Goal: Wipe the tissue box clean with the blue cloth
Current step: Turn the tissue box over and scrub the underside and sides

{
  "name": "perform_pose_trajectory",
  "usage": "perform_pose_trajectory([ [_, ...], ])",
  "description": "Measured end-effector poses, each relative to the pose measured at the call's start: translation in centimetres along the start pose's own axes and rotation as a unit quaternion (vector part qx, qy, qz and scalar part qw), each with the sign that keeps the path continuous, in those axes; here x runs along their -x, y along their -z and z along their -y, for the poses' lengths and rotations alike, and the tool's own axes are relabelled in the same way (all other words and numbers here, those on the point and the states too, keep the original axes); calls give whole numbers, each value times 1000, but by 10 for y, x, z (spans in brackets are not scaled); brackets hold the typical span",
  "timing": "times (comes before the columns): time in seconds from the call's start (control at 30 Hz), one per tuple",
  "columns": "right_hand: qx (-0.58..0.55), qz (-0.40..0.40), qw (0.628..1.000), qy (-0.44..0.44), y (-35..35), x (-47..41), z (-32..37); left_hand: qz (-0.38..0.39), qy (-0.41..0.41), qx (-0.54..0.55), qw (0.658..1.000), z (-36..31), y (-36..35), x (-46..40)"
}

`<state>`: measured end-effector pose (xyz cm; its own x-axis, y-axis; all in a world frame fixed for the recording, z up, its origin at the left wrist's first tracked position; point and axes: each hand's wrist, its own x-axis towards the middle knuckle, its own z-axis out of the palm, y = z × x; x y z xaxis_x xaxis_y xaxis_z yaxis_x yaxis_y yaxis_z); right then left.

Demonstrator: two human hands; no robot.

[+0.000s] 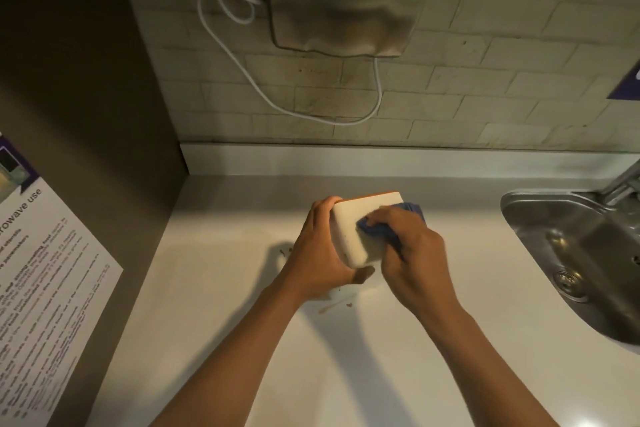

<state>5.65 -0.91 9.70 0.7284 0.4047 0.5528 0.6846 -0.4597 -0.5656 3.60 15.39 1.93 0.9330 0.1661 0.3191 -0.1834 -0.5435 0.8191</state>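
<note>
Left hand [317, 250] has its fingers wrapped round the near-left end of the tissue box [360, 225], holding it tipped up just over the countertop [225, 305]. Right hand [408, 246] is bunched round the blue cloth [372, 229] and pressing it against the box's pale upper face, so I'd say the wiping itself is in progress. Looks like only that one face is getting covered; next up is probably turning the box to reach the other sides. There are brown crumbs on the counter right under it, sink [571, 246] off to the right.
</note>
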Motion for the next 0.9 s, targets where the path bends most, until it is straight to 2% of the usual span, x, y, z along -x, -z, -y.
perform_pose_trajectory([
  [0.17,62,101,989,84,-23,3,18,2,29,22,999,4,0,1],
  [0.3,55,134,985,91,-10,14,21,19,28,52,998,0,-1,3],
  [0.4,15,92,993,69,4,16,15,9,9,22,1000,-2,0,3],
  [0.53,-50,-43,996,-55,16,1,-9,-8,-1,1,1000,2,2,-1],
  [0.6,-45,-62,995,-71,11,-9,-11,-2,1,5,1000,3,2,-4],
  [0.73,-10,5,1000,18,-17,-3,9,9,15,21,1000,7,3,-5],
  [0.83,-24,63,994,82,-15,15,10,35,10,21,999,7,6,-5],
  [0.9,-60,71,992,81,-6,25,1,38,0,14,999,10,5,-4],
])
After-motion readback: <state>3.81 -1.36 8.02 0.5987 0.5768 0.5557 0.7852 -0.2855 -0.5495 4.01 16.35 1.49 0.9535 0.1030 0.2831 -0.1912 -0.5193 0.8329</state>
